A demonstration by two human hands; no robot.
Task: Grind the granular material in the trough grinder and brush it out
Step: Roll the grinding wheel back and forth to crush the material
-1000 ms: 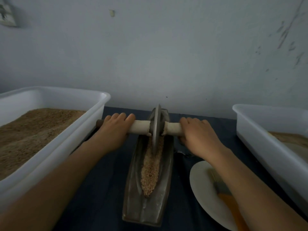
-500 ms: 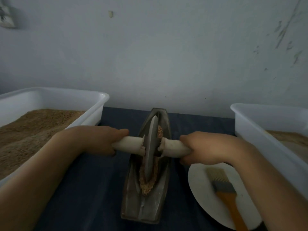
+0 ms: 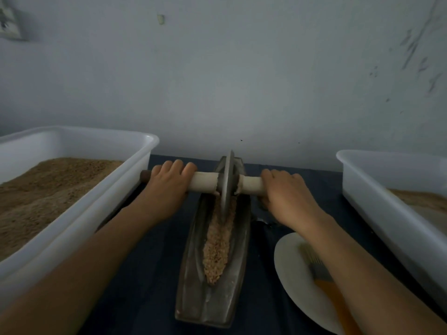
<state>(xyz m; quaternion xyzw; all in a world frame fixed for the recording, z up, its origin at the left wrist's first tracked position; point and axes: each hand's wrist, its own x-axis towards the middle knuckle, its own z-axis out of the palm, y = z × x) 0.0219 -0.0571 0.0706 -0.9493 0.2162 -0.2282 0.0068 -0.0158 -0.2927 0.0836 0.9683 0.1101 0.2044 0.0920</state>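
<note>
A dark metal trough grinder [image 3: 191, 293] lies lengthwise on the dark cloth in front of me. Tan granular material [image 3: 217, 245] fills its groove. The grey grinding wheel [image 3: 227, 182] stands upright at the trough's far end, on a pale wooden axle [image 3: 205, 182]. My left hand [image 3: 167, 187] grips the axle left of the wheel. My right hand [image 3: 287, 194] grips it right of the wheel. A brush [image 3: 326, 284] with grey bristles and an orange handle lies on a white plate [image 3: 290, 274], partly hidden under my right forearm.
A white tub [image 3: 101, 213] of brown granular material stands at the left, close to my left arm. Another white tub [image 3: 387, 213] with some material stands at the right. A pale wall rises just behind the trough.
The wheel rolled toward me to mid-trough, then back out to the far end. Both hands kept their grip on the axle throughout.
</note>
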